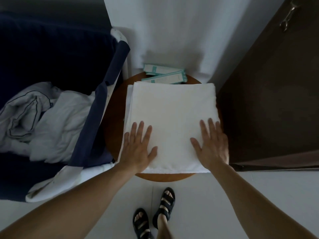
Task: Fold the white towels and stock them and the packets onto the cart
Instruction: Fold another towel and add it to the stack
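Head view, looking down: a folded white towel (172,118) lies on a round wooden bench (162,177), its long axis running 12 to 6 o'clock. Left hand (138,149) at 7 o'clock and right hand (212,149) at 5 press flat on it, fingers (140,130) straight and spread, gripping nothing. Teal-edged packets (164,75) at 12 lie crosswise, partly hidden by the towel, print unreadable.

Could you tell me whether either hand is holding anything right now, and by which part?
Nothing is gripped: the left hand and right hand lie flat on the near end of the folded white towel.
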